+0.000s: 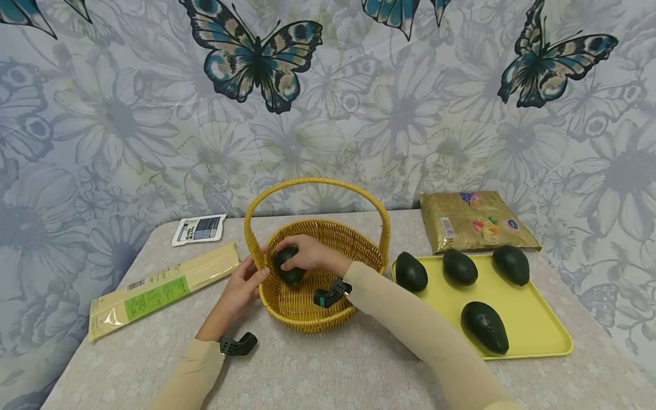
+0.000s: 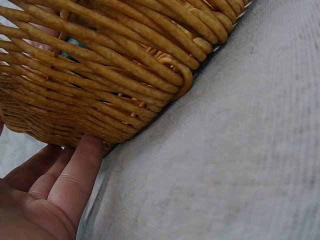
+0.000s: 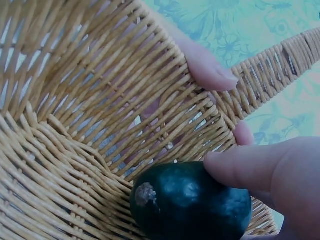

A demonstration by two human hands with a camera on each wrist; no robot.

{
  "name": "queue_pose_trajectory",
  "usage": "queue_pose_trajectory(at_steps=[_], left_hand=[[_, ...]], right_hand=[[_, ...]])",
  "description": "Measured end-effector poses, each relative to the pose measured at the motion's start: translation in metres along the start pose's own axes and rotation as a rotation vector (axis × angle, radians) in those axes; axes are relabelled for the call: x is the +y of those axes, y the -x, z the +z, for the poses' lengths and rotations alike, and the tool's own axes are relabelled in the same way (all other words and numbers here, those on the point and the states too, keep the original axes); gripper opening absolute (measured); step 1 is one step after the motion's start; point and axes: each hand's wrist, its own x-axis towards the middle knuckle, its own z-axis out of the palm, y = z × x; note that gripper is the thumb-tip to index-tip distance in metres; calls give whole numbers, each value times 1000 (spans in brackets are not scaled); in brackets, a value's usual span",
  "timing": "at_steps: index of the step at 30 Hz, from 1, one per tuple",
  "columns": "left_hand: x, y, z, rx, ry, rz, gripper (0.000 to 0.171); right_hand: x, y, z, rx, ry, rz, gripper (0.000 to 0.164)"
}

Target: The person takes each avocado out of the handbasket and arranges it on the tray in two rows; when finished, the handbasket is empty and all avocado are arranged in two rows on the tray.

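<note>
A yellow wicker basket (image 1: 312,326) with a tall arched handle stands on the table. Inside it, at the left, my right hand (image 1: 314,254) holds a dark green avocado (image 1: 288,272). The right wrist view shows the thumb on top of this avocado (image 3: 185,200), its stem scar facing outward, close to the woven wall. My left hand (image 1: 245,285) grips the basket's left side by the handle's foot, thumb over the rim. Its fingers (image 2: 82,172) press on the outside of the weave in the left wrist view.
Right of the basket lies a yellow tray (image 1: 538,330) with several avocados (image 1: 484,327). Behind it is a gold fruit-print package (image 1: 474,219). At the left lie a long yellow packet (image 1: 164,290) and a small white packet (image 1: 199,229). A butterfly-patterned backdrop (image 1: 328,114) hangs behind the table.
</note>
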Motion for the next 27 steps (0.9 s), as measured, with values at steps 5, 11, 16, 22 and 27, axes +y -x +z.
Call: queue_pose_trajectory(at_steps=[5,11,16,22,27], left_hand=[[-1,1,0,-12,10,10,62],[-2,0,0,-7,12,19,61],[-1,-2,0,6,9,10,61],[2,-2,-1,24,-15,10,62],[2,-1,0,19,-13,10,63]], right_hand=[[0,4,-1,-2,23,-12,45],[-1,15,-10,-1,51,-26,45],[-1,27,-23,-9,84,-36,46],[-1,46,-38,-16,94,-42,46],[-1,68,-50,-34,130,-66,46]])
